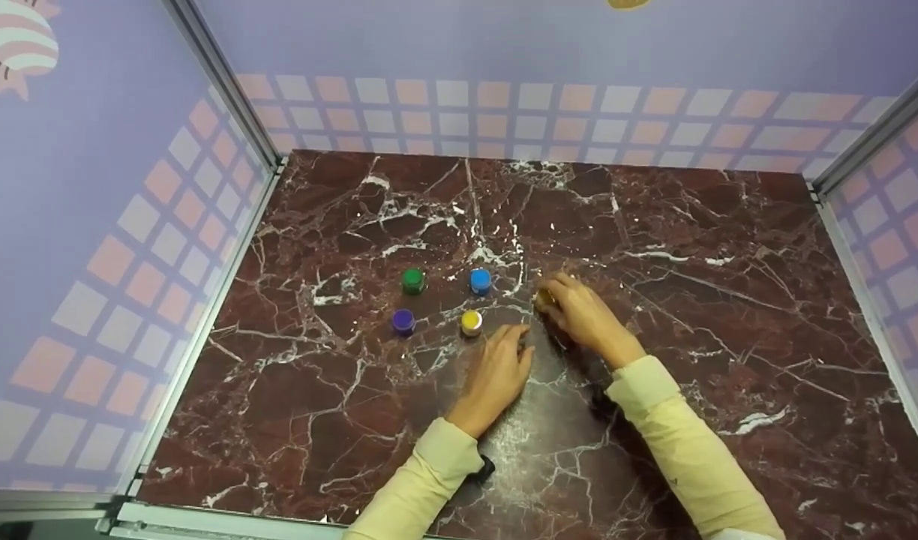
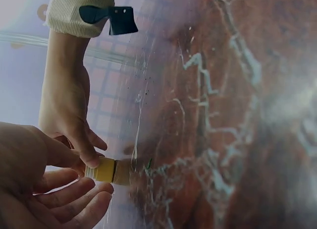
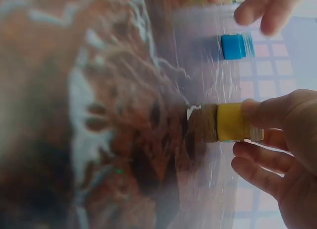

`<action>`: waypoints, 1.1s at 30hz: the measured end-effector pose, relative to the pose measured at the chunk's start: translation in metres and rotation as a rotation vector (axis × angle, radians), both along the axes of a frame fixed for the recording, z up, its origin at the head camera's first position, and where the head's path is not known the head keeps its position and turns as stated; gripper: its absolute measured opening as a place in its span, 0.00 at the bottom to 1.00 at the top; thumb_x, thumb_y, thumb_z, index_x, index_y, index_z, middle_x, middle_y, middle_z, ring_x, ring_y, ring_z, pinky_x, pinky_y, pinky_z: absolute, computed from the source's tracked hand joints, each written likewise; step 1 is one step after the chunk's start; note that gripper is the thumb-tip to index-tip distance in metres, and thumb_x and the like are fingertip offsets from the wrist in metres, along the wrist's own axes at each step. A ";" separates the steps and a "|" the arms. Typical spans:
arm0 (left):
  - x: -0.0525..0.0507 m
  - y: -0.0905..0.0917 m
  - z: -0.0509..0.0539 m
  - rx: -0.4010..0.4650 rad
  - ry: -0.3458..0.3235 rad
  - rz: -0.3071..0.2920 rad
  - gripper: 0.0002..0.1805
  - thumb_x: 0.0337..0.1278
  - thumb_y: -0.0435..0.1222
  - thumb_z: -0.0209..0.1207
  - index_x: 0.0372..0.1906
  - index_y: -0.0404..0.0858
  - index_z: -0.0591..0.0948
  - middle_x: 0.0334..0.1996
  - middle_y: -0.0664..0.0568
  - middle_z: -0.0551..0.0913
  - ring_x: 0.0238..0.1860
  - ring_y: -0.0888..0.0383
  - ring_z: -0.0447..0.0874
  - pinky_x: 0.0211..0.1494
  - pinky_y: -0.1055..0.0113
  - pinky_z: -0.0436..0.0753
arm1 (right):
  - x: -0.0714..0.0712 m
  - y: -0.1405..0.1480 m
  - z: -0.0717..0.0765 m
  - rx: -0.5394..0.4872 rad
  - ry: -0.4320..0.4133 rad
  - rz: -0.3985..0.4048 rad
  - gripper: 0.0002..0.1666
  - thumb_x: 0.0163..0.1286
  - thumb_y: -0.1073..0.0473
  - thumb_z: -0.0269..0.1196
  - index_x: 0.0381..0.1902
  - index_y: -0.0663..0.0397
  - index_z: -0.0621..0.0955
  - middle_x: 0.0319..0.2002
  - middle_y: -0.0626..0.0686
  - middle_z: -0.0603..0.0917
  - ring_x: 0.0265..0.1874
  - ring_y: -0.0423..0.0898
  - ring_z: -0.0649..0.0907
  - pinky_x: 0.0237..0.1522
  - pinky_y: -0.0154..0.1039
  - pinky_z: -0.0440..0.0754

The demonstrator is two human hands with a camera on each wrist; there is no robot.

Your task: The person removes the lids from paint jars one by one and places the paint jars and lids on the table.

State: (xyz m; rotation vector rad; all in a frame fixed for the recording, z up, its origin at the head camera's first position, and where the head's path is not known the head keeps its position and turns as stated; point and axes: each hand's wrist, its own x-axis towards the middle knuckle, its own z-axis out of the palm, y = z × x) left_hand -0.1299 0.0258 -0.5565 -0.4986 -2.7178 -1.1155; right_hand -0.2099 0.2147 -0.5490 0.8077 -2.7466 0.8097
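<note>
Yellow jar [image 3: 231,122], blue jar [image 1: 480,282], green jar [image 1: 412,281], purple jar [image 1: 403,322], white-veined maroon tabletop [image 1: 301,442]

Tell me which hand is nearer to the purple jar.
Left. The left hand lies right of the purple jar; the right hand is farther right, holding a yellow jar.

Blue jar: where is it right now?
In the head view, the blue jar stands on the table, left of centre, between the green jar and the right hand, with a yellow jar just below it in frame.

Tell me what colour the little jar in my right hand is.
The jar in your right hand is yellow, clearest in the right wrist view.
</note>
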 end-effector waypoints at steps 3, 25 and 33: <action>0.001 0.001 0.000 -0.002 0.001 0.007 0.17 0.63 0.31 0.67 0.56 0.31 0.83 0.47 0.44 0.86 0.46 0.51 0.86 0.52 0.60 0.82 | 0.008 0.000 0.001 0.011 0.006 0.014 0.21 0.65 0.69 0.71 0.55 0.69 0.81 0.51 0.63 0.83 0.48 0.61 0.85 0.55 0.56 0.81; 0.006 0.002 0.000 -0.139 -0.019 -0.008 0.23 0.60 0.34 0.69 0.60 0.39 0.81 0.51 0.49 0.86 0.47 0.46 0.88 0.45 0.50 0.84 | 0.053 0.007 0.003 0.086 0.021 0.045 0.27 0.59 0.70 0.74 0.56 0.68 0.81 0.52 0.64 0.84 0.43 0.62 0.87 0.48 0.54 0.85; 0.010 0.003 0.001 -0.217 -0.010 -0.064 0.22 0.57 0.33 0.70 0.58 0.38 0.83 0.48 0.48 0.86 0.42 0.45 0.88 0.43 0.51 0.84 | 0.070 0.010 0.005 0.079 -0.002 0.096 0.24 0.60 0.70 0.73 0.54 0.68 0.81 0.49 0.60 0.83 0.43 0.58 0.87 0.47 0.49 0.86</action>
